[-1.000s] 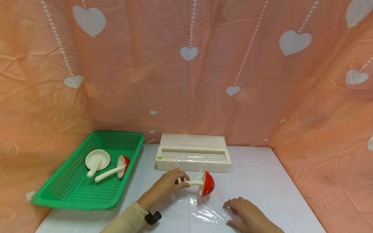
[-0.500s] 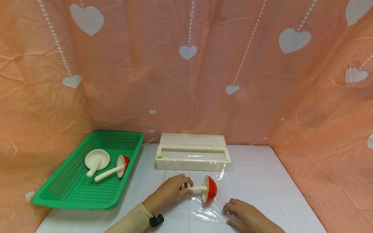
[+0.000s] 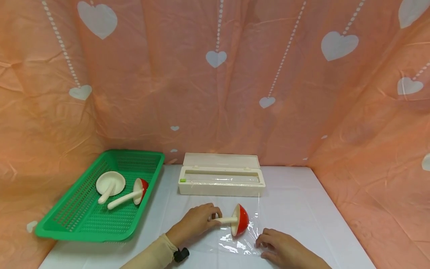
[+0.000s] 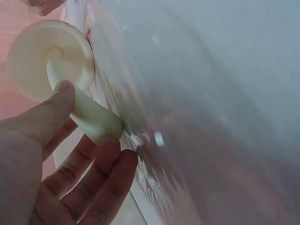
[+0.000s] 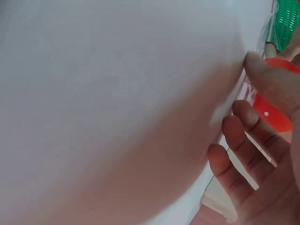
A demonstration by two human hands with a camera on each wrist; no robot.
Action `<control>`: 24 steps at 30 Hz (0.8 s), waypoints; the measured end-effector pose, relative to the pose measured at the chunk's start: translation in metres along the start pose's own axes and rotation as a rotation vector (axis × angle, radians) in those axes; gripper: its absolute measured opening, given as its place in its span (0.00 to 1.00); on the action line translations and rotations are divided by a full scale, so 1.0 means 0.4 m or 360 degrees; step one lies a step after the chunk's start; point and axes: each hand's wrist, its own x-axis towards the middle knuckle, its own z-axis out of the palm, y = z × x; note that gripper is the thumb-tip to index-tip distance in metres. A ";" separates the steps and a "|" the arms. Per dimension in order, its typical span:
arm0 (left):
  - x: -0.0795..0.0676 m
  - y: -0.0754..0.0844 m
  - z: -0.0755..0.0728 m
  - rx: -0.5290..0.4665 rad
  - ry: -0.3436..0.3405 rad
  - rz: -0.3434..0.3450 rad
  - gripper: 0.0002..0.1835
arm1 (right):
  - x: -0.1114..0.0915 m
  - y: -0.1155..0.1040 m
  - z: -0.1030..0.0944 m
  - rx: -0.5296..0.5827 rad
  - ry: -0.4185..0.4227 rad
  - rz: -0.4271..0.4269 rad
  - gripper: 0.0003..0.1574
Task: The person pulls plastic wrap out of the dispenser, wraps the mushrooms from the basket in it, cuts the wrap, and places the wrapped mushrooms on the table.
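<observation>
My left hand [image 3: 198, 221] pinches the pale stem end of a toy mushroom [image 3: 242, 221], whose red cap with white dots points right. In the left wrist view the thumb lies along the stem [image 4: 93, 115], with the fingers beneath it. The mushroom lies on its side on a sheet of cling film [image 3: 231, 247] spread over the white table. My right hand [image 3: 283, 247] rests at the film's right edge, fingers loosely bent and fingertips down at the surface. In the right wrist view, thumb and fingers are apart, with the red cap [image 5: 274, 110] just beyond them.
Behind the mushroom stands a white cling film dispenser [image 3: 220, 189] with its lid up; film runs from it toward me. At left, a green basket [image 3: 129, 229] holds two more toy mushrooms. Orange cloth walls [image 3: 188, 93] enclose the table's back and sides.
My left hand has brought the mushroom toward me and down onto the film, its cap tipping slightly. The right hand has barely moved.
</observation>
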 end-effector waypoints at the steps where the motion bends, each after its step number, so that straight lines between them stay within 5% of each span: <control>1: 0.001 -0.001 -0.001 0.0002 -0.0002 -0.0010 0.07 | 0.004 0.000 0.001 -0.0020 0.0014 -0.0011 0.13; 9: 0.007 -0.011 0.004 0.0019 0.0000 -0.0020 0.06 | 0.014 0.007 0.021 -0.0212 0.0357 -0.0291 0.09; 17: 0.006 -0.015 0.003 0.0021 -0.0031 -0.0069 0.08 | 0.042 0.009 -0.008 0.0173 0.0475 -0.0410 0.07; 24: 0.009 -0.020 0.002 0.0052 -0.0002 -0.0062 0.07 | 0.097 -0.019 -0.045 0.0299 0.0632 -0.0471 0.09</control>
